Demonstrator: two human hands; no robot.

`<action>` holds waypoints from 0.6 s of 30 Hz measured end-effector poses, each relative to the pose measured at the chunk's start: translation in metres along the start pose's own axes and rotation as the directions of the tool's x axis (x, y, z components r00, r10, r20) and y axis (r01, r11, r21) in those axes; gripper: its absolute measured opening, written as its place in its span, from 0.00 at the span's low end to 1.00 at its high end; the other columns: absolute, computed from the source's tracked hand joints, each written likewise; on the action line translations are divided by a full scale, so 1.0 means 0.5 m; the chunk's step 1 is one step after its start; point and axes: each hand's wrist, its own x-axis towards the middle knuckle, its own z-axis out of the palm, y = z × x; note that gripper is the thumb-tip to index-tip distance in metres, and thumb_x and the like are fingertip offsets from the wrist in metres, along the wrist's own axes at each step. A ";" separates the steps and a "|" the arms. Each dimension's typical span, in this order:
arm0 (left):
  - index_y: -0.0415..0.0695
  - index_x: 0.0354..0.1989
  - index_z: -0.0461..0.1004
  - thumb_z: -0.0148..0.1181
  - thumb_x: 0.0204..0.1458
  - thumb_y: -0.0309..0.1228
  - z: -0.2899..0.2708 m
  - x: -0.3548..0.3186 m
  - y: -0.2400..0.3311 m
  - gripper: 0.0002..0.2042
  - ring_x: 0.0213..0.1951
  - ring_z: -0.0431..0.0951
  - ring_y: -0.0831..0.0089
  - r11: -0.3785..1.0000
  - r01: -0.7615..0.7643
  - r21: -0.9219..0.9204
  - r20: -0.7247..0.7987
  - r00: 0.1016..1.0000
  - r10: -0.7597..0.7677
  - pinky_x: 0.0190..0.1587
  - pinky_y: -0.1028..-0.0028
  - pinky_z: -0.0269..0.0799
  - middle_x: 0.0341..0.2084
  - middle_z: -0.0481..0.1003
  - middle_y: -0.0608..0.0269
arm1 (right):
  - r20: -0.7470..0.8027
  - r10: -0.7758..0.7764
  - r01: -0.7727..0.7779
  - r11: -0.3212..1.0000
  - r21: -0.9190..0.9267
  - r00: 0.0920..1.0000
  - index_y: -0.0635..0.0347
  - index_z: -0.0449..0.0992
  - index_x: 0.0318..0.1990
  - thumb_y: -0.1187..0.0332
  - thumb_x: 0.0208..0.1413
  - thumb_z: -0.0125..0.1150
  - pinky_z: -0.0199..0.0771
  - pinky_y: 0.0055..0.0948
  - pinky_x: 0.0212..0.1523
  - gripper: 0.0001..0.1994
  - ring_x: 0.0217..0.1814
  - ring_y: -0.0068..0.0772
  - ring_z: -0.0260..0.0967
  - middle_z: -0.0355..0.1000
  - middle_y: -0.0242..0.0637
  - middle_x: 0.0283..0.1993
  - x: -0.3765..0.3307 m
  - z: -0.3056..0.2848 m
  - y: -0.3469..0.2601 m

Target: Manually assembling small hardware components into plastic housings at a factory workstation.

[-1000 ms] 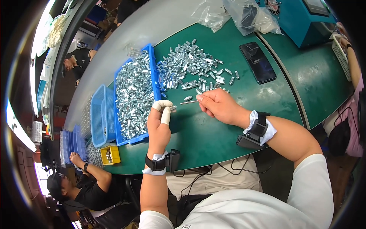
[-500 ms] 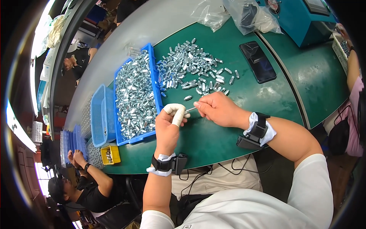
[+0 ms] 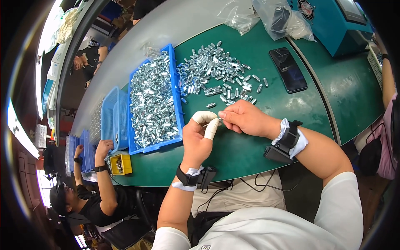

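Note:
My left hand (image 3: 197,139) wears pale finger covers on its thumb and forefinger, and these are curled together in a pinch. What it grips is almost wholly hidden, apart from a glint of a small metal part (image 3: 220,120). Pressed up against those fingertips, my right hand (image 3: 251,120) is closed in a pinch on a thin metal rod, which the fingers now mostly cover. Just beyond my hands, many loose silvery metal sleeves (image 3: 221,68) lie scattered on the green tabletop (image 3: 250,160). More of them fill a blue tray (image 3: 178,96) to the left.
Left of the tray stand a light-blue basket (image 3: 109,121) and a yellow bin (image 3: 129,164) of small parts. A black phone (image 3: 288,70) lies at right, with plastic bags (image 3: 287,23) and a teal machine (image 3: 333,29) behind. A co-worker's hand (image 3: 104,149) is by the basket.
My hands have come together, hiding the rod that showed between them. The co-worker at left has parted their hands, one reaching to the light-blue basket. The whole view has shifted slightly.

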 end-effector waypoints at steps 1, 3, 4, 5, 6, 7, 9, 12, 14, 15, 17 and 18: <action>0.38 0.37 0.70 0.60 0.54 0.19 0.000 -0.001 0.004 0.06 0.34 0.75 0.79 0.999 0.025 0.021 -0.006 1.000 -0.024 0.39 0.80 0.71 0.33 0.74 0.65 | 0.003 0.001 -0.001 1.000 -0.003 1.000 0.59 0.69 0.18 0.59 0.65 0.49 0.56 0.22 0.18 0.22 0.15 0.16 0.54 0.61 0.26 0.13 0.001 0.001 0.000; 0.38 0.37 0.70 0.60 0.54 0.19 0.000 -0.001 0.008 0.06 0.34 0.75 0.79 0.999 0.038 -0.016 -0.010 0.999 -0.038 0.39 0.80 0.71 0.32 0.74 0.65 | 0.004 -0.006 0.006 1.000 0.009 1.000 0.59 0.69 0.18 0.59 0.65 0.50 0.55 0.21 0.18 0.22 0.15 0.15 0.54 0.61 0.26 0.13 0.000 0.006 -0.001; 0.38 0.37 0.70 0.60 0.54 0.20 -0.001 -0.001 0.009 0.05 0.33 0.75 0.79 0.997 0.052 -0.050 -0.012 0.999 -0.053 0.39 0.80 0.71 0.32 0.74 0.65 | 0.005 -0.009 0.009 1.000 0.015 1.000 0.59 0.69 0.18 0.59 0.65 0.50 0.55 0.21 0.18 0.22 0.15 0.15 0.54 0.61 0.26 0.14 -0.001 0.008 -0.001; 0.38 0.37 0.70 0.60 0.54 0.20 -0.002 -0.001 0.009 0.05 0.33 0.75 0.79 0.994 0.066 -0.084 -0.012 0.998 -0.068 0.38 0.80 0.72 0.31 0.74 0.65 | 0.007 -0.008 0.008 1.000 0.013 1.000 0.59 0.69 0.18 0.59 0.65 0.50 0.55 0.21 0.18 0.22 0.15 0.15 0.54 0.61 0.26 0.14 -0.001 0.009 -0.002; 0.38 0.37 0.70 0.60 0.54 0.20 -0.005 -0.002 0.008 0.05 0.33 0.75 0.79 0.994 0.066 -0.086 -0.015 0.998 -0.068 0.38 0.80 0.72 0.31 0.74 0.65 | -0.004 -0.025 0.025 1.000 -0.012 1.000 0.59 0.69 0.18 0.59 0.65 0.50 0.54 0.21 0.18 0.22 0.15 0.15 0.54 0.61 0.25 0.14 -0.002 0.009 -0.002; 0.38 0.38 0.71 0.60 0.54 0.20 -0.009 -0.005 0.006 0.06 0.33 0.75 0.79 0.988 0.110 -0.108 0.004 0.994 -0.110 0.38 0.80 0.72 0.30 0.74 0.65 | -0.013 -0.042 0.042 0.998 -0.035 0.999 0.59 0.69 0.18 0.59 0.65 0.50 0.54 0.21 0.18 0.22 0.15 0.15 0.54 0.61 0.25 0.14 -0.002 0.009 -0.002; 0.38 0.39 0.71 0.61 0.54 0.20 -0.015 -0.008 0.001 0.07 0.32 0.76 0.78 0.969 0.197 -0.150 0.046 0.980 -0.192 0.37 0.79 0.73 0.29 0.74 0.65 | -0.021 -0.060 0.059 0.997 -0.059 0.998 0.58 0.69 0.18 0.59 0.65 0.50 0.53 0.20 0.18 0.22 0.16 0.14 0.53 0.60 0.25 0.14 -0.002 0.008 0.000; 0.38 0.38 0.71 0.62 0.53 0.21 -0.012 -0.008 -0.009 0.07 0.30 0.76 0.78 0.994 0.056 -0.095 0.031 0.998 -0.053 0.35 0.79 0.73 0.28 0.74 0.65 | 0.117 -0.009 -0.014 0.982 0.186 0.993 0.59 0.69 0.18 0.59 0.65 0.50 0.51 0.21 0.17 0.22 0.15 0.14 0.51 0.59 0.24 0.14 0.004 0.000 0.010; 0.38 0.37 0.72 0.62 0.53 0.21 -0.008 -0.006 -0.010 0.07 0.29 0.76 0.78 0.998 -0.017 -0.067 0.028 0.999 0.019 0.34 0.79 0.73 0.27 0.75 0.65 | 0.111 0.010 -0.032 0.980 0.198 0.994 0.59 0.69 0.18 0.59 0.65 0.50 0.51 0.21 0.17 0.22 0.15 0.14 0.50 0.59 0.23 0.14 0.004 -0.003 0.008; 0.38 0.37 0.72 0.63 0.53 0.21 -0.006 -0.003 -0.008 0.06 0.29 0.76 0.78 1.000 -0.027 -0.011 0.009 1.000 0.027 0.33 0.79 0.73 0.26 0.75 0.65 | 0.105 0.029 -0.051 0.976 0.211 0.994 0.59 0.68 0.18 0.59 0.65 0.50 0.50 0.21 0.17 0.22 0.15 0.14 0.50 0.58 0.23 0.14 0.004 -0.003 0.007; 0.37 0.35 0.72 0.63 0.52 0.21 -0.003 -0.001 -0.005 0.06 0.27 0.76 0.78 0.994 -0.042 0.102 -0.027 0.999 0.045 0.31 0.79 0.73 0.25 0.75 0.66 | 0.099 0.048 -0.070 0.972 0.224 0.994 0.59 0.68 0.18 0.60 0.65 0.49 0.50 0.21 0.17 0.22 0.15 0.14 0.49 0.57 0.23 0.14 0.003 -0.002 0.005; 0.37 0.35 0.72 0.63 0.52 0.21 -0.004 -0.001 -0.006 0.06 0.27 0.76 0.78 0.994 -0.042 0.101 -0.027 0.999 0.045 0.31 0.79 0.73 0.25 0.75 0.66 | 0.082 0.030 -0.045 0.982 0.182 0.996 0.59 0.68 0.18 0.60 0.65 0.49 0.49 0.21 0.18 0.22 0.16 0.14 0.49 0.57 0.22 0.14 0.001 0.001 0.003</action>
